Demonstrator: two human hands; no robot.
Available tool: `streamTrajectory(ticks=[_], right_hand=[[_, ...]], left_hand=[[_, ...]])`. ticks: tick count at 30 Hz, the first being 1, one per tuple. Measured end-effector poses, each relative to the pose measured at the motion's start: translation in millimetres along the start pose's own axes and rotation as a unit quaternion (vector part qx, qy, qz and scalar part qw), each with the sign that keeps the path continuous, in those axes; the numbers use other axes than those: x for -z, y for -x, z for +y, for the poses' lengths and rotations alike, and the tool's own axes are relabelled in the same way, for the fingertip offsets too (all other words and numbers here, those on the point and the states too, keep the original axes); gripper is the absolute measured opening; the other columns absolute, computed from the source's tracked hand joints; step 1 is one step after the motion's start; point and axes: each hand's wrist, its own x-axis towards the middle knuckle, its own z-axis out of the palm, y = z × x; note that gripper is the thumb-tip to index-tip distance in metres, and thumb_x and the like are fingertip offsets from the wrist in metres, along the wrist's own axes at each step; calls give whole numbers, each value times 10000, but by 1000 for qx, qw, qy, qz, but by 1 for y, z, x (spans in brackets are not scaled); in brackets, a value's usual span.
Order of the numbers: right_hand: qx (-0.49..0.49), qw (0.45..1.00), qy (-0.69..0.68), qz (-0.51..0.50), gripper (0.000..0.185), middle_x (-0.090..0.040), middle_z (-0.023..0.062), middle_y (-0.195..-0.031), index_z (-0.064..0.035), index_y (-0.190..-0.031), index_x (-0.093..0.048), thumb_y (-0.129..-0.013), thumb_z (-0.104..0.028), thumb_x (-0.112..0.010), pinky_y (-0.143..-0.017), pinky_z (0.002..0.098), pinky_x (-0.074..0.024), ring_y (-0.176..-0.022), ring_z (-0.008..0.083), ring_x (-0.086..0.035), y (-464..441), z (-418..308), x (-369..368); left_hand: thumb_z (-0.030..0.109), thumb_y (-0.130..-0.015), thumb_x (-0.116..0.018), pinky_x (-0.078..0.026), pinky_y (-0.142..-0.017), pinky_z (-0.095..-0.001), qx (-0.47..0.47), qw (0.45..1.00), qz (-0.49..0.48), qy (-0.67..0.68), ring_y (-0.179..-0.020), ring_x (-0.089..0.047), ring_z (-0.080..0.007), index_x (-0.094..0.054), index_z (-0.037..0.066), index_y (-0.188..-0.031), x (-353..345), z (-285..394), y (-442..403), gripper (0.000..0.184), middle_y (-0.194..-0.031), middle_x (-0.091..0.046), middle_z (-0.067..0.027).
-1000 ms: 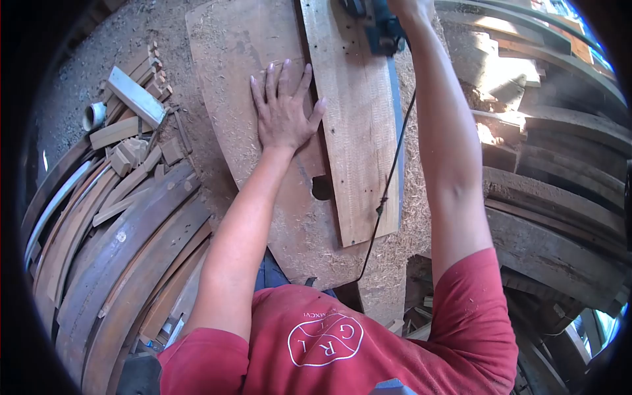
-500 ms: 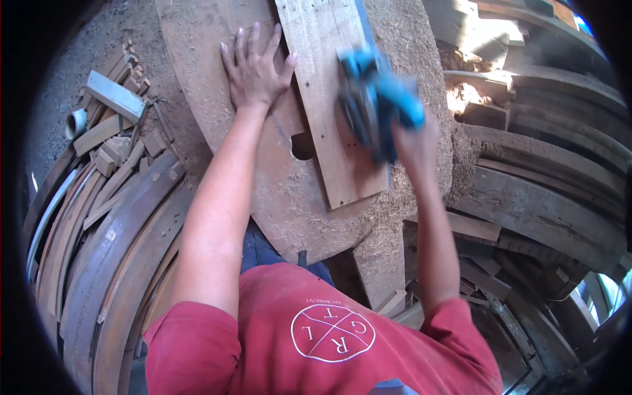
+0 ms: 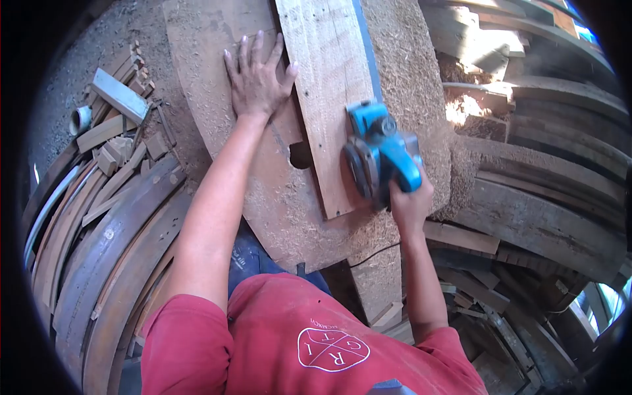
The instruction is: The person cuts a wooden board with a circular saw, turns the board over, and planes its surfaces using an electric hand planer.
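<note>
A blue power planer (image 3: 385,148) rests on the near end of a long light wooden board (image 3: 326,66). My right hand (image 3: 413,201) is wrapped round the planer's rear handle. Palm down with its fingers spread, my left hand (image 3: 259,82) lies on the brown wooden panel (image 3: 276,210), just left of the board's edge. A dark hole in the panel shows beside the board. Wood shavings lie over the panel and thickly to the right of the board.
Curved timber pieces (image 3: 125,243) are stacked at the left, with small offcuts (image 3: 118,155) and a pale block (image 3: 120,94) above them. More curved planks (image 3: 540,217) fill the right side. A black cord (image 3: 375,254) runs below the planer.
The planer in my right hand has come back from the far end of the board to its near end. My left hand stays spread on the panel.
</note>
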Motion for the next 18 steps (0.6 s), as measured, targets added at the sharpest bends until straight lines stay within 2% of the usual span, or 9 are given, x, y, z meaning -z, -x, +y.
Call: streamTrajectory(ticks=[2,4,6,8,10,12,13,15,18], right_hand=[[11,1000,-3,-17,393,-764,231,-903,6,-1242,-735,-855,-63,-755,-795,421,-580,-880,342,-792,-51,-27,-17],[42,999,-16,12,302,-761,237,-886,6,-1141,-750,-855,-89,-742,-795,451,-576,-871,393,-778,-98,-53,-39],[66,997,27,9,275,-766,244,-900,2,-1094,-761,-847,-113,-728,-808,470,-574,-884,422,-769,-143,-87,-53],[102,995,6,19,277,-768,252,-907,3,-1060,-775,-825,-135,-725,-820,482,-579,-901,445,-759,-186,-113,-70],[131,991,16,32,296,-770,267,-915,3,-1035,-789,-810,-182,-740,-832,490,-591,-916,450,-764,-233,-129,-88],[114,989,84,50,339,-765,296,-922,0,-997,-800,-782,-259,-756,-832,515,-604,-922,460,-769,-280,-150,-106],[153,981,99,68,333,-774,218,-811,-20,-967,-816,-778,-294,-835,-748,432,-603,-774,347,-789,-311,-150,-118],[182,975,97,82,308,-752,211,-756,-6,-901,-790,-793,-294,-807,-700,448,-587,-715,340,-765,-367,-157,-136],[157,981,81,83,272,-724,199,-718,13,-855,-761,-808,-254,-770,-651,448,-569,-668,318,-732,-416,-189,-159]], left_hand=[[734,-1033,-366,-15,-1319,-661,-3,1000,-4,8,-1635,-224,-370,-461,325,-1652,2,-1,-1,747,-1733,-361,-121],[726,-1037,-364,-18,-1319,-661,0,1000,-9,9,-1634,-228,-371,-459,322,-1653,7,-1,-2,743,-1735,-358,-121],[733,-1043,-329,-15,-1317,-678,5,999,-37,-5,-1642,-212,-355,-419,327,-1669,10,1,-3,751,-1750,-334,-98],[708,-1044,-363,-22,-1316,-680,7,999,-33,6,-1639,-216,-356,-432,318,-1663,13,1,-2,735,-1747,-339,-99],[657,-1036,-440,-37,-1310,-685,5,999,-25,44,-1630,-224,-366,-456,289,-1652,16,1,-3,718,-1745,-338,-105],[655,-1042,-438,-41,-1310,-683,6,998,-33,47,-1632,-222,-370,-448,283,-1657,19,0,-3,719,-1747,-331,-110],[653,-1048,-436,-44,-1310,-680,4,998,-39,52,-1634,-219,-375,-440,277,-1663,21,0,-4,721,-1749,-324,-115],[654,-1051,-431,-39,-1309,-680,8,997,-46,55,-1639,-204,-377,-428,269,-1668,24,0,-5,727,-1753,-314,-114],[673,-1042,-429,-14,-1312,-677,6,996,-63,69,-1641,-199,-375,-417,282,-1674,26,-1,-5,744,-1759,-305,-113]])
